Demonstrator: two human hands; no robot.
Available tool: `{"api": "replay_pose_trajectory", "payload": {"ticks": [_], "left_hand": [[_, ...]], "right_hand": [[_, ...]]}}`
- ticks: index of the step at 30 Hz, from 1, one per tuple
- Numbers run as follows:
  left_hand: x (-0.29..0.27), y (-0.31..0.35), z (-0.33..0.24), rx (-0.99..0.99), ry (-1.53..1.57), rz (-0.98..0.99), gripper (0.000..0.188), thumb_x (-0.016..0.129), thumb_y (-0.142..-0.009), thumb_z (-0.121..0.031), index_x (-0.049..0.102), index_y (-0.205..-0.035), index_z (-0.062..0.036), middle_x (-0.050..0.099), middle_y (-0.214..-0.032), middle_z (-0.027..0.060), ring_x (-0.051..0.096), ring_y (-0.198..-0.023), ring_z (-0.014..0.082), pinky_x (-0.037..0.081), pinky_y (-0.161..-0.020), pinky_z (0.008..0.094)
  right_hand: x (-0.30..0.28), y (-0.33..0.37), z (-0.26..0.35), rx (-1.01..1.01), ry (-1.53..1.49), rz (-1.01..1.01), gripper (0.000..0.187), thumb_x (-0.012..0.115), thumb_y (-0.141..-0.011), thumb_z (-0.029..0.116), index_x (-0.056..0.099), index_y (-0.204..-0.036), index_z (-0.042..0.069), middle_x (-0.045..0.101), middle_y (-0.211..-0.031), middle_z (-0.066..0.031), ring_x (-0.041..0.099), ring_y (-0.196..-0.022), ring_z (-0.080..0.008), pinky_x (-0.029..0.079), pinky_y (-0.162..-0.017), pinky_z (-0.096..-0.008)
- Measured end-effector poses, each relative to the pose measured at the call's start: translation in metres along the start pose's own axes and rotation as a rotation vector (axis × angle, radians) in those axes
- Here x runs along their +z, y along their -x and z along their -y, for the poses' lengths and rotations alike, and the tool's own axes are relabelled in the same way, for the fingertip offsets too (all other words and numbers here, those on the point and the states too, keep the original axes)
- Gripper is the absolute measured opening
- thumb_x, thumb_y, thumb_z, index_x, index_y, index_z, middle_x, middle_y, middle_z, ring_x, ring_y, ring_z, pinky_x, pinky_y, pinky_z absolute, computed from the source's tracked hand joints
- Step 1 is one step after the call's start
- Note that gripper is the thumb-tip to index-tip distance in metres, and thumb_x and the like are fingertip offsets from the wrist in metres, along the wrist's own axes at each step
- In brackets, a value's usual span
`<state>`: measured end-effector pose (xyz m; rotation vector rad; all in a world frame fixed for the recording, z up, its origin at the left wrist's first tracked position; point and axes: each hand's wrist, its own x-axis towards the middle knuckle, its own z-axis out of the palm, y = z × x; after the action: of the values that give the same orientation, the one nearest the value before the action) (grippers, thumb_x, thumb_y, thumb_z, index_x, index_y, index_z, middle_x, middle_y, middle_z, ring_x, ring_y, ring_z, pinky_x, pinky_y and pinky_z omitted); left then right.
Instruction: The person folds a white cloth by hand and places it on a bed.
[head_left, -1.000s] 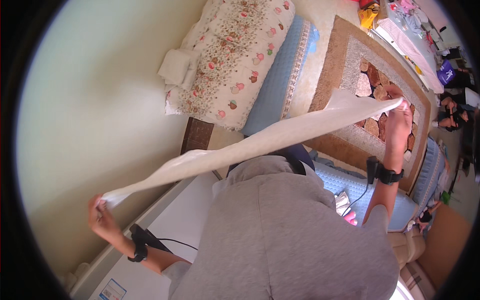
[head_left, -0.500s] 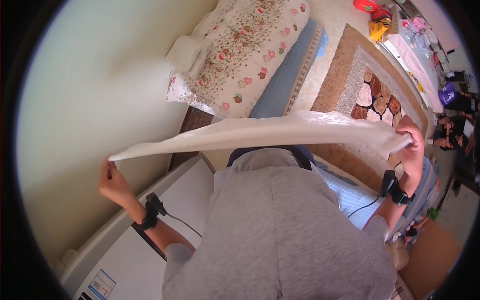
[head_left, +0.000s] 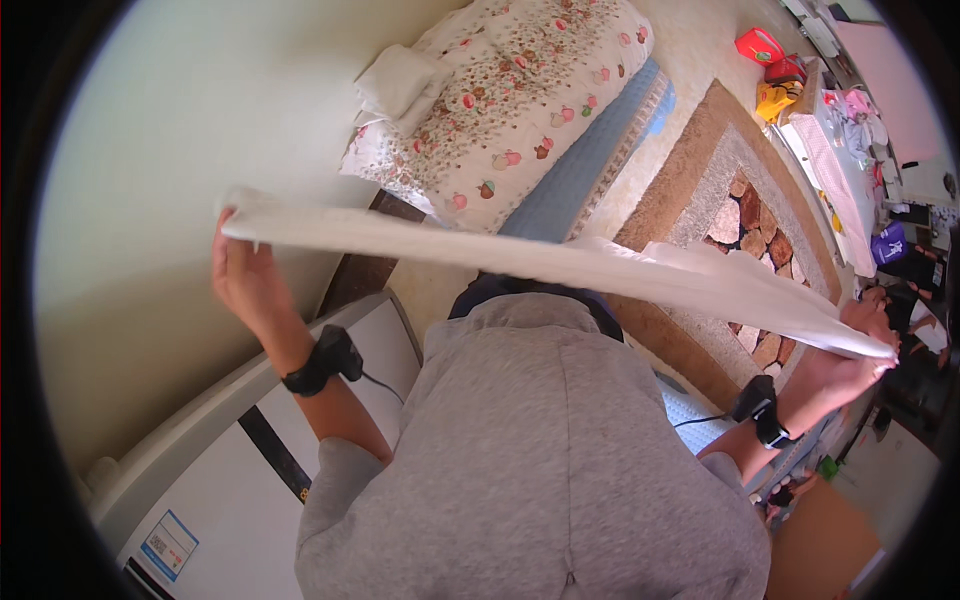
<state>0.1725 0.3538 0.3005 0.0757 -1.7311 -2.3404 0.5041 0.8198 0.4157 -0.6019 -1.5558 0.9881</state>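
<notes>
A white cloth (head_left: 480,246) is stretched in the air in front of me, seen nearly edge-on, so its exact kind cannot be told. My left hand (head_left: 250,275) pinches one end, close to the wall. The other end is gripped by my right hand (head_left: 848,350), out to the right and somewhat lower. Between the hands the cloth slants down to the right, with a loose fold hanging behind it over the rug. Both my wrists carry black strapped devices with cables.
Beyond the cloth lies a flower-patterned quilt (head_left: 530,110) with a folded white cloth (head_left: 400,85) on it. A brown patterned rug (head_left: 660,190) covers the floor at right. A white cabinet (head_left: 210,490) stands at my left. Bags (head_left: 775,98) and a cluttered table sit far right, with people nearby.
My left hand has risen, while my right hand has moved outward and down. The cloth, level before, now slants and is pulled longer between them. The view has shifted slightly.
</notes>
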Motion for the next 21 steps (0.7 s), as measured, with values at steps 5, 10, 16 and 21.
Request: {"api": "replay_pose_trajectory", "payload": {"ticks": [5,10,16,21], "left_hand": [[0.081,0.010,-0.005,0.151,-0.153,0.300,0.032,0.058,-0.093,-0.008,0.057,-0.120,0.0067,0.062,-0.111,0.0118,0.059,-0.099,0.0175,0.048,-0.090,0.0313],[0.188,0.058,-0.035,-0.103,0.176,0.667,0.026,0.062,-0.088,0.000,0.062,-0.114,0.0050,0.063,-0.101,0.0063,0.057,-0.095,0.0089,0.048,-0.081,0.0225],[0.238,0.096,-0.039,0.100,0.132,1.218,0.035,0.052,-0.082,0.011,0.065,-0.112,0.0003,0.055,-0.095,0.0018,0.046,-0.079,0.0062,0.035,-0.065,0.0185],[0.241,0.116,-0.034,0.070,0.238,1.207,0.027,0.065,-0.080,0.001,0.066,-0.107,-0.0014,0.056,-0.089,0.0033,0.049,-0.077,0.0079,0.038,-0.066,0.0216]], "right_hand": [[-0.006,-0.002,0.034,-0.143,-0.159,0.177,0.038,0.049,-0.094,0.037,0.034,-0.065,0.018,0.025,-0.066,0.0031,0.024,-0.063,-0.0138,0.025,-0.060,-0.0332],[0.066,0.000,0.018,-0.235,-0.634,0.603,0.051,0.051,-0.088,0.062,0.045,-0.062,0.018,0.032,-0.057,0.0035,0.031,-0.055,-0.0135,0.026,-0.054,-0.0325],[0.172,0.033,0.020,-0.406,-1.007,0.673,0.028,0.066,-0.081,0.034,0.063,-0.072,0.008,0.053,-0.060,-0.0027,0.049,-0.052,-0.0163,0.034,-0.050,-0.0304],[0.163,0.023,0.040,-0.073,0.017,0.987,0.011,0.068,-0.079,0.010,0.067,-0.075,0.000,0.059,-0.059,-0.0081,0.055,-0.050,-0.0148,0.040,-0.049,-0.0263]]}}
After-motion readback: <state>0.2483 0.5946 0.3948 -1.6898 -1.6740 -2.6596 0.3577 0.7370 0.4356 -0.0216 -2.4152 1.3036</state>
